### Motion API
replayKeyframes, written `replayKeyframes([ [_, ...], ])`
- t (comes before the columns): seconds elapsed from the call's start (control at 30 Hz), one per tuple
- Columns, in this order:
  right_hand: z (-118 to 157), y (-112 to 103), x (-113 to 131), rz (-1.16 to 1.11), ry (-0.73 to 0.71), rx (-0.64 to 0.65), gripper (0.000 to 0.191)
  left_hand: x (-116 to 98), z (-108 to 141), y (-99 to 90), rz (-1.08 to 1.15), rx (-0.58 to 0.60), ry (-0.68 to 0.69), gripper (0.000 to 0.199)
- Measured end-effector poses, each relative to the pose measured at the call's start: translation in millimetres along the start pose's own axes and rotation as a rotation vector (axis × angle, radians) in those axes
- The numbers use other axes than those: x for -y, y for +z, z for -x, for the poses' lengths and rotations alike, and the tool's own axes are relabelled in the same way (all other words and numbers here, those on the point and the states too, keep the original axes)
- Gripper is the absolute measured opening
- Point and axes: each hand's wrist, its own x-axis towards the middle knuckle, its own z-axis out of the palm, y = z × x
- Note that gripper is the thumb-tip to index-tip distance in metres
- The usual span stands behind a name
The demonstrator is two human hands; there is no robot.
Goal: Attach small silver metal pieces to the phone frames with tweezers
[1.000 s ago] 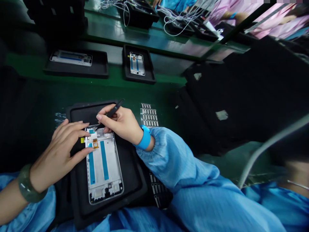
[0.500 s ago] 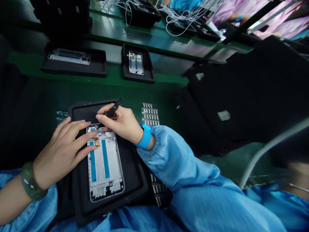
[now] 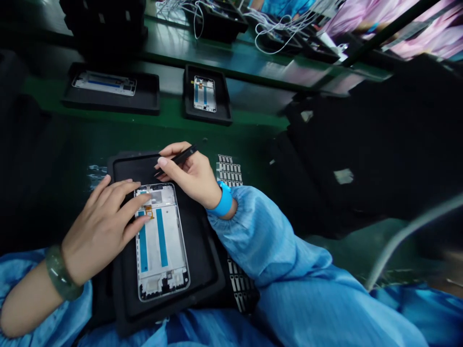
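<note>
A silver phone frame (image 3: 162,250) lies on a black rubber tray (image 3: 202,250), with blue strips down its white back and a small orange flex (image 3: 149,212) near the top. My left hand (image 3: 103,221) rests its fingers on the frame's upper left part, over the flex's edge. My right hand (image 3: 191,176) grips black tweezers (image 3: 181,156), their tip (image 3: 156,174) just above the frame's top edge and apart from it. A jade bangle (image 3: 61,273) circles my left wrist, and a blue strap (image 3: 222,202) circles my right.
A sheet of small metal pieces (image 3: 229,171) lies beyond the tray, partly under my right sleeve (image 3: 267,241). Several more frames sit in black trays (image 3: 208,118) on the green bench. Black cloth (image 3: 372,144) lies to the right; white cables (image 3: 275,29) lie further back.
My right hand has lifted the tweezers up and away from the frame's top edge. My left fingers have shifted along the frame, and the whole view has drifted slightly right.
</note>
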Motion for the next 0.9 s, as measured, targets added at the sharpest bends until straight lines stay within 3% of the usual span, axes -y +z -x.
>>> replayKeyframes([
  [0.27,1.9,-1.8,-1.4,0.306,-0.100,0.132,0.027,0.6,2.3,1.9,0.001,0.009,-0.017,0.038],
  [0.9,4.1,1.8,2.2,0.449,-0.230,0.137,0.017,0.9,2.7,2.9,0.036,0.002,-0.021,0.039],
])
